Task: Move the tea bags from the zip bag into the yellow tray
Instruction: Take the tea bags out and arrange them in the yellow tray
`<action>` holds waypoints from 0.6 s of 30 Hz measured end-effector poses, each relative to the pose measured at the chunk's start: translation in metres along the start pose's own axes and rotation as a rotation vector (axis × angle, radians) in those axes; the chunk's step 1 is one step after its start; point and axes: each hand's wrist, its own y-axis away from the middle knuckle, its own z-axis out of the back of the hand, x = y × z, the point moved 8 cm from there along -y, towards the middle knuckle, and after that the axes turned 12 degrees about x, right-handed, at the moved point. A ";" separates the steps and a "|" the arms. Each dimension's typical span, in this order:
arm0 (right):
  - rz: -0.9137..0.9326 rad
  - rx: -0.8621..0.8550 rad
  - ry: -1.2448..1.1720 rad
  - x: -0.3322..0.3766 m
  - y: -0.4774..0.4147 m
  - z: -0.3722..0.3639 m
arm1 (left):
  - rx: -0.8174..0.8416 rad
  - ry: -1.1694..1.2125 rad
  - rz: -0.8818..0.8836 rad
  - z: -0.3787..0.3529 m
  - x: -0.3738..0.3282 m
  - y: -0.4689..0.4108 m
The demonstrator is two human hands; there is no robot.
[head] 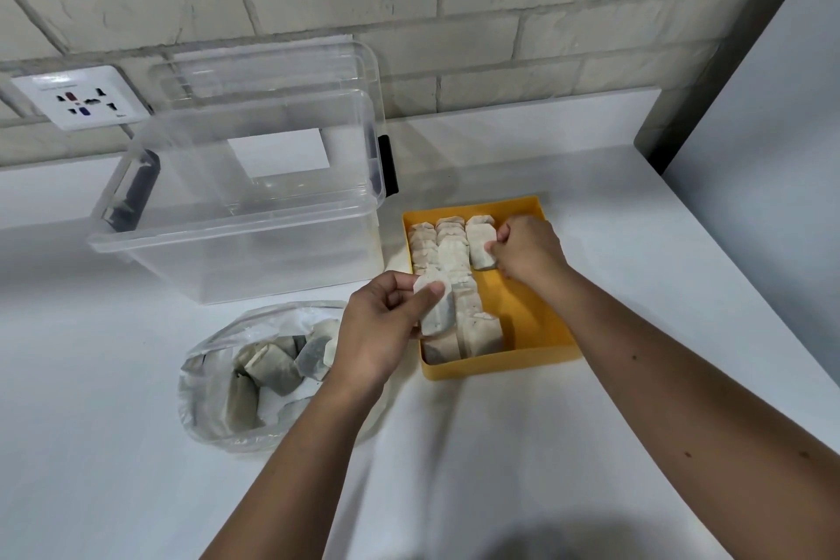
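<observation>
Spare tea bags (277,366) lie in the open zip bag (204,414). The left hand (377,332) pinches a tea bag (437,311) at the tray's (522,314) left edge. Farther back, the right hand (529,248) pinches another in the third row. They look light, limp and tearable, so flat faces seem the best hold.

Bare forearms stretched forward, left hand (379,332) in a thumb pinch, right hand (532,248) curled, farther ahead.
</observation>
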 end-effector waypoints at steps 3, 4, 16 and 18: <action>0.044 -0.003 0.047 0.003 0.005 0.006 | -0.005 0.004 -0.004 0.001 -0.002 0.001; 0.087 -0.031 0.047 0.006 0.012 0.012 | -0.008 0.011 -0.005 0.001 -0.004 0.001; 0.513 0.059 -0.300 0.043 0.101 0.033 | 0.037 -0.154 -0.154 -0.013 -0.052 0.002; 0.490 -0.066 -0.265 0.033 0.095 0.045 | -0.015 -0.253 -0.197 -0.007 -0.059 0.002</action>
